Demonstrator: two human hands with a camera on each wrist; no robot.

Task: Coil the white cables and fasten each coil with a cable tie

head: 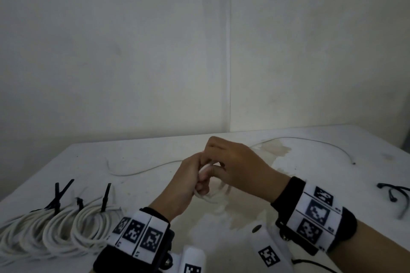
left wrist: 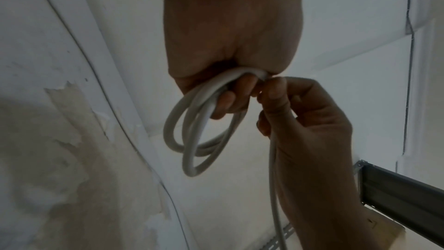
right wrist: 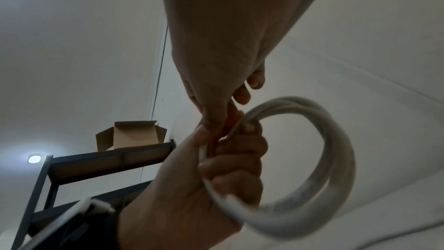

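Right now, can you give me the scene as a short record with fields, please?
left hand: grips the coil being wound
right hand: pinches the cable at the left hand, feeding it on
finished coils: three, on the table's left, each with a black tie
spare ties: on the table, right
loose cable: trails across the table behind the hands

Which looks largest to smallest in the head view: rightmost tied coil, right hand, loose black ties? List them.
Right hand and rightmost tied coil look alike; the raised hand is nearer, so unranked. Smallest: loose black ties.
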